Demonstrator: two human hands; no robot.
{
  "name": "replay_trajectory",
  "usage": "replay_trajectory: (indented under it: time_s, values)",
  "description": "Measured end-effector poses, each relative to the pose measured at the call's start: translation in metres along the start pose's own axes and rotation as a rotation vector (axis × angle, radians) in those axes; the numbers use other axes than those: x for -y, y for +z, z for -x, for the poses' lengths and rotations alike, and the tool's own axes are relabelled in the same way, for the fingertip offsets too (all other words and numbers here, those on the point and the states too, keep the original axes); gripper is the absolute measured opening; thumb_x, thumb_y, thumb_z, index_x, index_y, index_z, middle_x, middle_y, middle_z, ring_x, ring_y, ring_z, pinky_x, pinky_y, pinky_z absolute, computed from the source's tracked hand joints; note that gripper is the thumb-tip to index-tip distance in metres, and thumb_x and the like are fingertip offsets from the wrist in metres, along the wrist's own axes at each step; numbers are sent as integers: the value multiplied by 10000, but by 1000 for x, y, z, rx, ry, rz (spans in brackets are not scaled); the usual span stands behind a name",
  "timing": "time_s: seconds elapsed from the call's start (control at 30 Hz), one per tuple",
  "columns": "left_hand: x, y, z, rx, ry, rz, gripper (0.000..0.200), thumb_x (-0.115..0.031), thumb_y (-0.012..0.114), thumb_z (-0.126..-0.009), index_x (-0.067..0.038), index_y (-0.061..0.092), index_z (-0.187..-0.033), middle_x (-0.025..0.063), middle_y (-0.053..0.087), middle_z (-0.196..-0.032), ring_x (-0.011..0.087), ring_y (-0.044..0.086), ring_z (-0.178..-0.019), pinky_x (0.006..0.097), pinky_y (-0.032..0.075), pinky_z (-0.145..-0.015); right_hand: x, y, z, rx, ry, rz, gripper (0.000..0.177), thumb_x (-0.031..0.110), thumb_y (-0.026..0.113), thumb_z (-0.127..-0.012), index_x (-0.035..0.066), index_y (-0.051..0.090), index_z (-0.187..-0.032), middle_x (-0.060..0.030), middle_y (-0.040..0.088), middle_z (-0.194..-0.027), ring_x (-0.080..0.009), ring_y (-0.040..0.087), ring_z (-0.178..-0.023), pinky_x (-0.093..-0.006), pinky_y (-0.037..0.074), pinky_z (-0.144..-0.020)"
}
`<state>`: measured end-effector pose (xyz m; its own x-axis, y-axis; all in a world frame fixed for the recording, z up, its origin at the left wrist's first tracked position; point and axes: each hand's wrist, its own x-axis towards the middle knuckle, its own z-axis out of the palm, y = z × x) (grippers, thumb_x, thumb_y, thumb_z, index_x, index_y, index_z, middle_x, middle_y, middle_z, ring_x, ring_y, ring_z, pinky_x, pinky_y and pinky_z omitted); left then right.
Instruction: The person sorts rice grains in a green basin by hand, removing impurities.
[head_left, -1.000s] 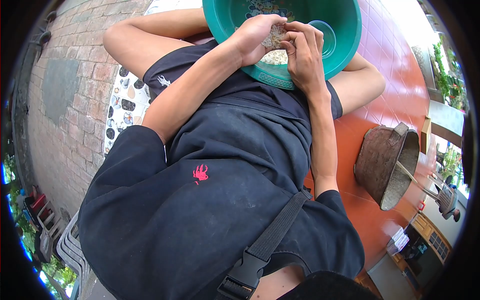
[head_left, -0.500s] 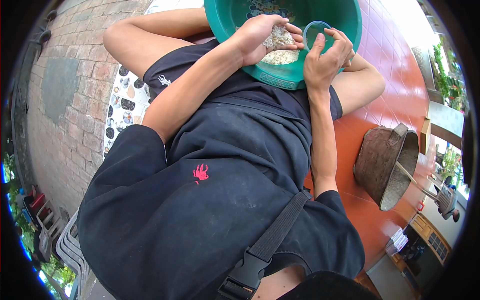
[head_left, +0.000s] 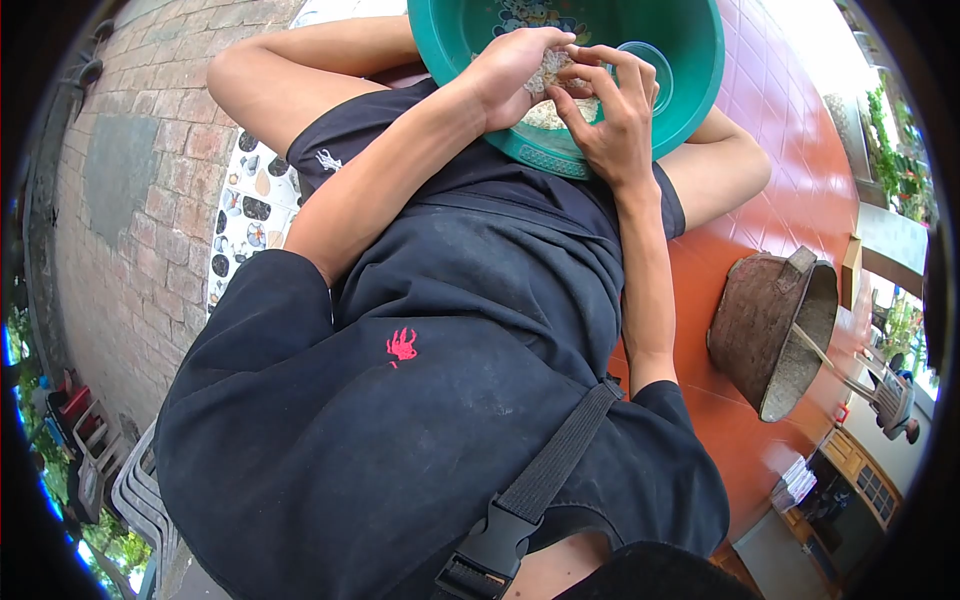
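My left hand [head_left: 512, 78] is cupped, palm up, over the green basin [head_left: 693, 95], holding pale rice-like grains [head_left: 546, 72]. My right hand [head_left: 612, 112] reaches over that palm, its thumb and forefinger closed in a pinch at the grains; whatever lies between the fingertips is too small to make out. Below the hands, more grains [head_left: 548, 116] lie in the basin. A clear round container [head_left: 660, 72] stands inside the basin, partly behind my right fingers. The basin rests in my lap between my crossed legs.
A large worn brown tub [head_left: 755, 322] with a stick in it is on the red tiled floor [head_left: 690, 400] at the right. Brick paving [head_left: 150, 270] lies at the left beside a pebble-patterned surface [head_left: 228, 235]. Chairs [head_left: 95, 455] are at the lower left.
My right hand has moved left from the clear container to the grains in my left palm, its thumb and forefinger now pinched there. My left hand has stayed in place.
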<state>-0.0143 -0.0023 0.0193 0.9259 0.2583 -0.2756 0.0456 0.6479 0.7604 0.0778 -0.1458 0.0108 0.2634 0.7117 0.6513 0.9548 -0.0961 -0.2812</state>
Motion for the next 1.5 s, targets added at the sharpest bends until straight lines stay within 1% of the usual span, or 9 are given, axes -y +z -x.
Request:
replay_trajectory:
  time_s: [0.43, 0.63, 0.77, 0.87, 0.97, 1.1, 1.17, 1.27, 1.5]
  values:
    - [0, 0, 0, -30, -1, -2, 292, -265, 498, -1085, -39, 661, -1173, 74, 692, -1040, 163, 672, -968, 332, 550, -859, -5, 3, 2, -26, -16, -70, 122, 104, 779, -854, 103, 739, -969, -2, 671, -1153, -246, 559, -1100, -377, 418, -926]
    - [0, 2, 0, -10, 16, 11, 300, -250, 485, -1087, -21, 662, -1169, 98, 705, -1076, 191, 702, -1001, 366, 599, -920, -11, 3, 2, -102, -19, -102, 124, 69, 765, -865, 89, 726, -981, -9, 692, -1086, -245, 587, -1032, -372, 439, -895]
    - [0, 4, -1, -20, 29, 16, 340, -233, 457, -1091, 31, 658, -1166, 146, 712, -1131, 246, 712, -1068, 387, 603, -967, -13, 3, 2, -145, -8, -101, 131, 64, 762, -873, 86, 721, -995, -23, 692, -1076, -244, 591, -1019, -374, 440, -898]
    - [-5, 6, 0, -6, 11, 32, 370, -219, 446, -1089, 80, 646, -1175, 189, 711, -1141, 303, 718, -1080, 395, 602, -975, -13, 2, 2, -263, 48, -32, 123, 63, 751, -900, 76, 715, -1018, -45, 689, -1059, -252, 594, -1013, -375, 437, -913]
    - [-5, 6, -2, 14, -7, 34, 388, -208, 442, -1085, 115, 633, -1186, 221, 709, -1140, 347, 723, -1075, 402, 600, -981, -21, 0, 6, -449, 294, 68, 143, 111, 737, -942, 51, 707, -1069, -88, 676, -1107, -273, 579, -1074, -379, 431, -942]
    - [-6, 9, 1, -3, 2, 21, 390, -203, 428, -1089, 118, 624, -1196, 234, 709, -1132, 350, 724, -1077, 406, 605, -976, -19, -1, 3, -446, 284, 31, 136, 123, 734, -940, 55, 730, -1058, -91, 667, -1137, -276, 562, -1106, -380, 428, -966]
    - [-4, 6, -1, -12, 14, 27, 386, -207, 414, -1094, 102, 620, -1199, 225, 706, -1146, 334, 717, -1091, 412, 601, -985, -13, -3, 4, -285, 214, -165, 107, 132, 736, -931, 80, 766, -1020, -76, 665, -1147, -274, 553, -1119, -382, 422, -987]
    - [-5, 8, 2, -69, 46, 27, 376, -215, 386, -1105, 69, 610, -1206, 205, 698, -1180, 299, 700, -1121, 426, 586, -1015, -13, -2, 2, -173, 129, -101, 83, 141, 740, -922, 108, 790, -980, -59, 664, -1149, -269, 548, -1129, -379, 421, -991]
    - [-7, 9, 3, -136, 47, 78, 370, -207, 345, -1108, 43, 589, -1232, 183, 682, -1231, 271, 672, -1155, 449, 551, -1071, -14, 2, 2, -81, 112, -17, 136, 141, 720, -923, 143, 798, -1034, -54, 662, -1161, -267, 547, -1145, -387, 419, -999]
